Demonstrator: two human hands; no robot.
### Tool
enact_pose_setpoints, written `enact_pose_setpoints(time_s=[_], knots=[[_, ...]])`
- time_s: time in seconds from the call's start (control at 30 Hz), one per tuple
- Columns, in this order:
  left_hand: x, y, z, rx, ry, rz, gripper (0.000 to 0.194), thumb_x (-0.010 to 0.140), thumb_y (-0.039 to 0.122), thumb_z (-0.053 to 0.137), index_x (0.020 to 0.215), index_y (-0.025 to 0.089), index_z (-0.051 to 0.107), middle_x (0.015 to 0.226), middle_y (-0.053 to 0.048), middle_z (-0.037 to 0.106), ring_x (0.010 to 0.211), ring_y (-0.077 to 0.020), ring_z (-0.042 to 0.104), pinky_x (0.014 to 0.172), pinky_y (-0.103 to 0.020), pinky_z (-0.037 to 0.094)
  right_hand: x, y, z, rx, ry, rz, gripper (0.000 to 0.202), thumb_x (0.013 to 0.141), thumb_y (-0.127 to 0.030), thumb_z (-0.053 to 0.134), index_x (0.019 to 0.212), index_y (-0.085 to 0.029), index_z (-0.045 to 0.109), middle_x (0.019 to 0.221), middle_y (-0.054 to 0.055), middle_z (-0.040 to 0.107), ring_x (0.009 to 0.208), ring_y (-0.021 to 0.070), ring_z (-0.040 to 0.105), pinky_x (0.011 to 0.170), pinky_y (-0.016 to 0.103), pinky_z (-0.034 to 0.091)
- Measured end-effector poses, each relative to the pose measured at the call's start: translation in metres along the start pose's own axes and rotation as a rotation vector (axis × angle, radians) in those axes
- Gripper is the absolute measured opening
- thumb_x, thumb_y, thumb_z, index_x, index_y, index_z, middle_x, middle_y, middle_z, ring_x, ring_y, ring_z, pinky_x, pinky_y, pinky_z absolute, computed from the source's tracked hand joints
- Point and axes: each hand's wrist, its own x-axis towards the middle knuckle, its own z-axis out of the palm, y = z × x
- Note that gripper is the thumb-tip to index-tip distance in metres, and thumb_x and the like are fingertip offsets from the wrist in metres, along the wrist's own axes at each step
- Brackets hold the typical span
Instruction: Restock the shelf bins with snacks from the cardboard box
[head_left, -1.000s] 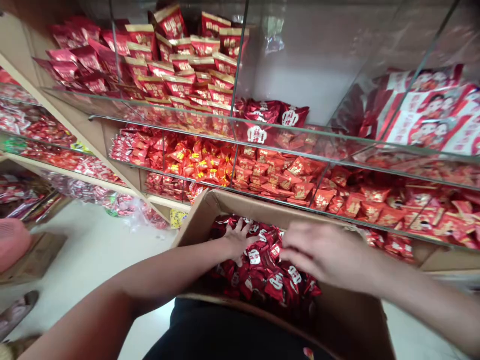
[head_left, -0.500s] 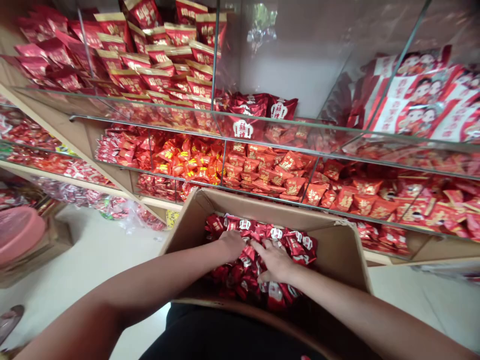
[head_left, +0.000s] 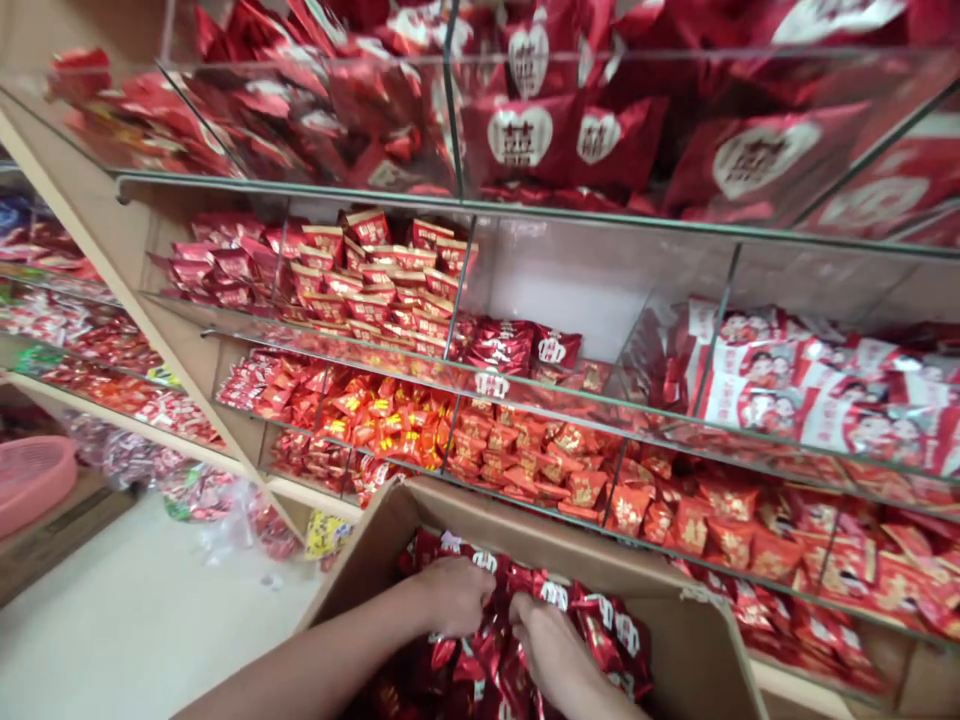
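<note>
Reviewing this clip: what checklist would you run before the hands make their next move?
1. Left hand inside the cardboard box: ok.
2. Right hand inside it too: ok.
3. Box top open, dark red packets exposed: ok.
4. Firm grip on a packet: cannot tell, fingertips are hidden.
5. Whole box in view: not ok, its near side is cut off by the picture's bottom edge.
6. Similar white-labelled shelved packets visible: ok.
</note>
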Motion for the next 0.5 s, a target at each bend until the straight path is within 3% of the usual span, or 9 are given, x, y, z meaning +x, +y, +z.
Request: enact_pose_setpoints(time_s=[0.13, 0.23, 0.37, 0.5], knots=[[-0.008, 0.002, -0.007, -0.189, 0.148, 0.011, 0.031, 0.082, 0.034, 0.035, 0.094, 0.019, 0.059, 0.091, -0.009, 0.066, 0.08, -0.0224, 0.06, 0.063, -0.028, 0.043, -0.006, -0.001, -0.023, 0.261, 0.266, -0.079, 0.019, 0.078, -0.011, 0.034, 0.077, -0.02, 0.051, 0.07, 0.003, 0.061, 0.064, 0.0141, 0.057, 0.062, 0.023, 0.04], [-0.014, 0.002, -0.009, -0.466, 0.139, 0.153, 0.04, 0.076, 0.052, 0.044, 0.092, 0.019, 0.059, 0.082, -0.003, 0.063, 0.068, -0.0161, 0.055, 0.056, -0.021, 0.038, -0.015, 0.002, -0.041, 0.433, 0.41, -0.089, 0.014, 0.083, -0.027, 0.039, 0.08, -0.021, 0.051, 0.075, 0.002, 0.061, 0.07, 0.015, 0.057, 0.066, 0.024, 0.042], [-0.015, 0.003, -0.008, -0.75, 0.107, 0.263, 0.035, 0.077, 0.049, 0.047, 0.071, 0.016, 0.059, 0.057, 0.005, 0.046, 0.051, -0.008, 0.037, 0.047, -0.016, 0.03, -0.019, 0.005, -0.052, 0.71, 0.468, -0.061, 0.022, 0.078, -0.039, 0.048, 0.087, -0.02, 0.054, 0.08, 0.004, 0.062, 0.078, 0.0168, 0.058, 0.072, 0.024, 0.044], [-0.013, 0.01, -0.015, -0.924, 0.212, 0.284, 0.033, 0.074, 0.044, 0.054, 0.062, 0.013, 0.052, 0.055, 0.006, 0.038, 0.052, -0.007, 0.032, 0.048, -0.017, 0.027, -0.018, -0.003, -0.059, 0.979, 0.429, -0.038, 0.033, 0.074, -0.043, 0.055, 0.097, -0.019, 0.053, 0.086, 0.005, 0.062, 0.082, 0.0177, 0.057, 0.072, 0.026, 0.045]])
